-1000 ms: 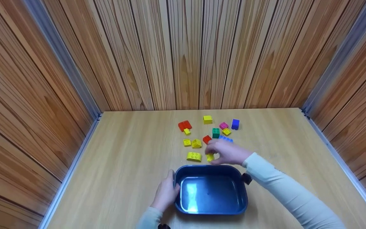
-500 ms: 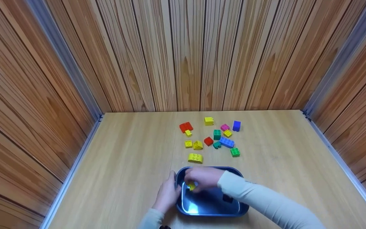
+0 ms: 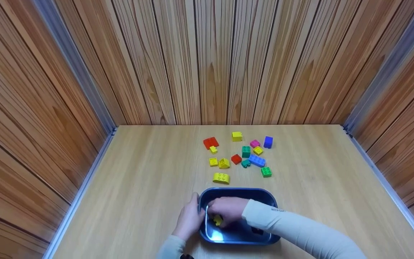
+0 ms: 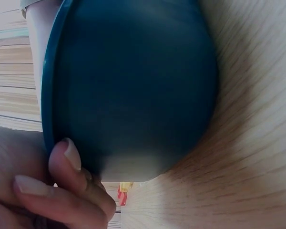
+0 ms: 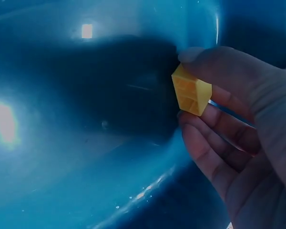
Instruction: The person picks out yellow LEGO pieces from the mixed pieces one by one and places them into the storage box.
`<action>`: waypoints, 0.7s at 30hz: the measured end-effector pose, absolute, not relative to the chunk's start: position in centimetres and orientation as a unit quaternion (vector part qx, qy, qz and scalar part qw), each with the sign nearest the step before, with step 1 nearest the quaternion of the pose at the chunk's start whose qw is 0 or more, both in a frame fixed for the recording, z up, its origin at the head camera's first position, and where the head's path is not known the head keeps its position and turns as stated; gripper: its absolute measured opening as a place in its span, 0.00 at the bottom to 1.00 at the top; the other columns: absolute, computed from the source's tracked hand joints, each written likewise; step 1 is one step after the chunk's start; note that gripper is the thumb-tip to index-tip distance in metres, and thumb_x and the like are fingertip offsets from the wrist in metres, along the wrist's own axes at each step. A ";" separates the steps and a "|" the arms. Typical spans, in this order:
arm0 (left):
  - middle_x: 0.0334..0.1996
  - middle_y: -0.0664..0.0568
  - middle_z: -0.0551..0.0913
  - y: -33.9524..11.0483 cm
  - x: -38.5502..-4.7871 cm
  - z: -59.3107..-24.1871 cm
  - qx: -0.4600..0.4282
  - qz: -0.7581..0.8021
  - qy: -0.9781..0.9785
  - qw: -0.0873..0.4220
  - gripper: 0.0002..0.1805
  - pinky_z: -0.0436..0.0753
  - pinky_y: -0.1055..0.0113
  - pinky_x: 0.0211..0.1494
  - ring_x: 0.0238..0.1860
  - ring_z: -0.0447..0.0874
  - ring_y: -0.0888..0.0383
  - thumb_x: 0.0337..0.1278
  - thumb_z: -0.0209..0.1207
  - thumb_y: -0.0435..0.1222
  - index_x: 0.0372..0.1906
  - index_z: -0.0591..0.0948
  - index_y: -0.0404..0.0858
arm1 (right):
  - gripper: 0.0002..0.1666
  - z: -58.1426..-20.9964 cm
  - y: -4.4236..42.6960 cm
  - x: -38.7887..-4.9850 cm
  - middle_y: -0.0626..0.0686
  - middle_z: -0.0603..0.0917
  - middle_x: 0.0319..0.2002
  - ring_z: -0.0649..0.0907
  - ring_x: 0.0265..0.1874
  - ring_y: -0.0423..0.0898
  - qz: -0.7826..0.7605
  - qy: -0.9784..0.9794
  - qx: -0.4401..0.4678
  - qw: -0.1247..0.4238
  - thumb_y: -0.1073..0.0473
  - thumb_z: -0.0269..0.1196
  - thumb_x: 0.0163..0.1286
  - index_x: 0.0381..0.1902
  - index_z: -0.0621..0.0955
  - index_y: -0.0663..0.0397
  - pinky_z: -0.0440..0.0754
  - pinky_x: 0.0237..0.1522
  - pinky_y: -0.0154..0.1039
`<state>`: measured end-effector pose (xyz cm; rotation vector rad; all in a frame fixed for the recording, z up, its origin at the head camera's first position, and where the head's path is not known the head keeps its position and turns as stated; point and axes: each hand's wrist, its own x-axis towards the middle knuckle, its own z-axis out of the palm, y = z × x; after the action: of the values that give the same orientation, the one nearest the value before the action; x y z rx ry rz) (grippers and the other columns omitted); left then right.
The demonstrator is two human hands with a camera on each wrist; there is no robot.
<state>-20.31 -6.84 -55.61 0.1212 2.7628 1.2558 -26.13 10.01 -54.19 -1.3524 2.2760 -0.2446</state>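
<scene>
1. Fingers [image 5: 221, 63] of the right hand [image 3: 228, 208] pinch a yellow block [image 5: 186, 90] inside the left part of the tub [image 3: 257, 193]; whether the block touches the tub's floor cannot be told.
2. Left hand [image 3: 188, 219] grips the tub's left rim, with fingers against the outer wall.
3. Step in hand, as judged: placing the block in the tub. The next move calls for parting the right fingers low down, so that the block settles without bouncing, with the tub held steady.
4. Tub: glossy dark-blue plastic, rectangular with rounded corners; bright reflections suggest a hard, slick floor.
5. Yellow block: angular plastic, its hollow side crossed by an inner rib.
6. Beyond the tub's far rim: a studded arch [image 3: 221, 178] nearest, a blue brick [image 3: 257, 160] farther right.
7. Tabletop [image 3: 146, 187]: pale, fine-grained, wood-like.
</scene>
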 end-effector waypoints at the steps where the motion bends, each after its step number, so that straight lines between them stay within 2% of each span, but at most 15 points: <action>1: 0.52 0.32 0.77 -6.8 -20.3 -55.5 0.035 0.415 0.907 0.059 0.27 0.79 0.49 0.55 0.53 0.78 0.41 0.58 0.59 0.29 0.62 0.66 0.29 | 0.22 -54.2 10.0 -26.1 0.39 0.81 0.39 0.79 0.33 0.33 -0.089 0.831 -0.494 0.238 0.58 0.72 0.55 0.49 0.83 0.41 0.81 0.38 0.30; 7: 0.57 0.32 0.74 -6.8 -20.5 -55.4 0.020 0.425 0.901 0.087 0.30 0.77 0.49 0.58 0.57 0.75 0.41 0.60 0.58 0.30 0.66 0.63 0.29 | 0.26 -54.1 10.1 -26.0 0.40 0.79 0.40 0.78 0.34 0.33 -0.083 0.833 -0.495 0.234 0.56 0.73 0.54 0.53 0.81 0.42 0.81 0.38 0.29; 13: 0.54 0.33 0.76 -6.8 -20.5 -55.4 0.025 0.428 0.900 0.084 0.27 0.79 0.50 0.55 0.54 0.77 0.42 0.60 0.58 0.30 0.63 0.65 0.31 | 0.29 -53.9 10.2 -25.9 0.40 0.79 0.41 0.78 0.36 0.33 -0.079 0.834 -0.497 0.228 0.54 0.73 0.53 0.55 0.80 0.41 0.81 0.40 0.30; 16: 0.52 0.34 0.78 -6.8 -20.4 -55.5 0.030 0.424 0.902 0.071 0.25 0.80 0.50 0.54 0.52 0.79 0.43 0.59 0.59 0.30 0.61 0.67 0.31 | 0.29 -53.8 10.2 -25.8 0.40 0.80 0.43 0.78 0.38 0.33 -0.078 0.833 -0.500 0.226 0.53 0.73 0.54 0.55 0.79 0.41 0.81 0.42 0.31; 21: 0.36 0.43 0.80 -7.0 -20.2 -55.8 0.055 0.408 0.911 0.031 0.18 0.83 0.53 0.43 0.39 0.81 0.48 0.55 0.59 0.28 0.51 0.69 0.34 | 0.25 -53.5 10.4 -25.7 0.39 0.80 0.41 0.78 0.37 0.32 -0.078 0.828 -0.508 0.222 0.52 0.73 0.54 0.51 0.81 0.41 0.80 0.42 0.29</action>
<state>-20.21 -6.95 -55.76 0.1707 2.8050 1.2574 -25.70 10.36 -53.48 -1.4040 2.2889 -0.2158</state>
